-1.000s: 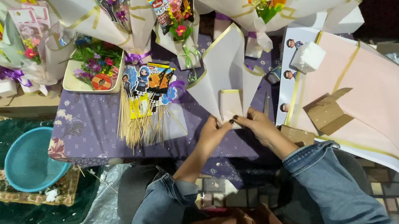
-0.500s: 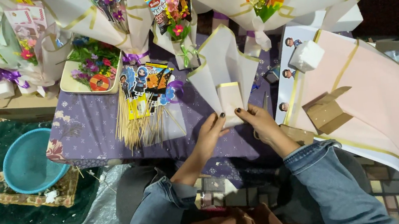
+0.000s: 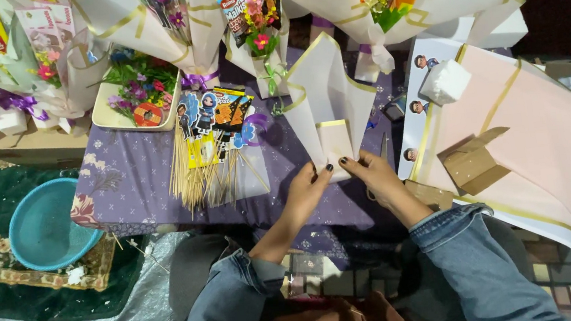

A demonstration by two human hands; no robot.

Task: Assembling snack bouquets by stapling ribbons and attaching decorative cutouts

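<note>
On purple table (image 3: 137, 177), flower tray (image 3: 103, 115); hands (image 3: 310, 186) pinch folded wrap (image 3: 328, 105).

head view | worn high, faces straight down | table (image 3: 158, 175) near, below

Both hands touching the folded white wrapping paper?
Touching. Head view: left hand and right hand fingertips press the lower edge of the folded white wrapping paper.
</note>
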